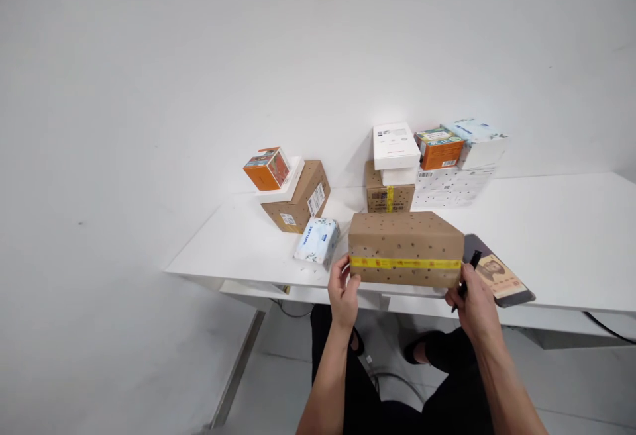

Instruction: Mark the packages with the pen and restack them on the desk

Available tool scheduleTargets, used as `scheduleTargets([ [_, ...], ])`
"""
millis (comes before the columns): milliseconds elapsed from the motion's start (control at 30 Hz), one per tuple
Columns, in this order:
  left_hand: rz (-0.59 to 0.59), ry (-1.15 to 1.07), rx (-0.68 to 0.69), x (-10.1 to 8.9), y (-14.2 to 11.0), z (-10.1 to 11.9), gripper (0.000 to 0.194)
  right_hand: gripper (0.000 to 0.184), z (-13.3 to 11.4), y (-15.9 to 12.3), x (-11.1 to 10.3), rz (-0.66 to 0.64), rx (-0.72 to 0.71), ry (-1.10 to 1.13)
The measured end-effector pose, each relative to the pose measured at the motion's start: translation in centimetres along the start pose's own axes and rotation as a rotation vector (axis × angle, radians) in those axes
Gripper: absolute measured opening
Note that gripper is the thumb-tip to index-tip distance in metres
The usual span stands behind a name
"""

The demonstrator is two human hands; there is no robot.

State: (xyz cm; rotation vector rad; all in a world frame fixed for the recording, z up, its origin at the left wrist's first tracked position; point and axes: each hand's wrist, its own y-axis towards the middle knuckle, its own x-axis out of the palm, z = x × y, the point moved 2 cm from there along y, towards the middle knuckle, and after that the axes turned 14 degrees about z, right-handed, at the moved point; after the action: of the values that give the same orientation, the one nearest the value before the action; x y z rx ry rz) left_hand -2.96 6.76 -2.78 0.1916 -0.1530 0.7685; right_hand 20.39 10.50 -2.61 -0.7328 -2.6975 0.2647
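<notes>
Two hands (344,292) gripping brown carton (405,243) | speckled, yellow tape band (406,263)

The white desk (566,243) has open room at its far right end. Stacked boxes (395,157) block the back middle. The tissue pack (318,241) blocks the front left.
</notes>
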Motion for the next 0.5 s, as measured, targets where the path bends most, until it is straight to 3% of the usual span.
scheduleTargets([
  [133, 0.084, 0.028, -0.054, -0.9, -0.2, -1.4, 0.027, 0.036, 0.5, 0.4, -0.1, 0.028, 0.01, -0.033],
  [400, 0.05, 0.098, -0.04, -0.9, -0.5, -1.1, 0.033, 0.043, -0.3, -0.1, -1.0, 0.088, -0.109, -0.198],
  [500, 0.006, 0.093, 0.074, -0.7, -1.3, 0.0, 0.035, 0.043, -0.6, -0.4, -1.0, 0.062, -0.172, -0.274],
])
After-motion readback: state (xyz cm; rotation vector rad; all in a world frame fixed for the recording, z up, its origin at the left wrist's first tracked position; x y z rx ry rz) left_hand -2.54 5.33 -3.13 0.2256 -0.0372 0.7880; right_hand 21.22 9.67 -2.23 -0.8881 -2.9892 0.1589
